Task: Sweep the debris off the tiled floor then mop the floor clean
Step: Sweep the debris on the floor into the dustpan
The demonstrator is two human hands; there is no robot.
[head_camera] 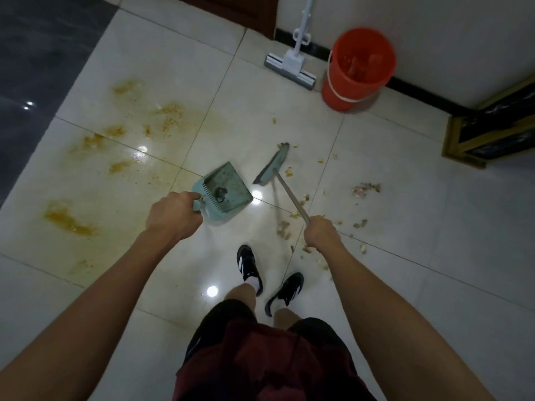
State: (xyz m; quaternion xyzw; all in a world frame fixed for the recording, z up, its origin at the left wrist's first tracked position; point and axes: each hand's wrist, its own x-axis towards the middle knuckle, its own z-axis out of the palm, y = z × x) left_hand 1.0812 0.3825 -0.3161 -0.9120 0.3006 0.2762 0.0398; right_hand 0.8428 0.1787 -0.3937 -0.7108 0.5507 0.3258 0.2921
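Head view: left hand (170, 214) is gripping dustpan (224, 191) handle; right hand (322, 234) is gripping broom (273, 166) handle, with debris (366, 189) lying at 3 o'clock of broom.

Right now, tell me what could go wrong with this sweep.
The broom in the right hand could drag crumbs into the yellow smears, making paste. The feet stand beside scattered bits and may tread them flat. The dustpan, held tilted in the left hand, might spill the dark clump already inside.
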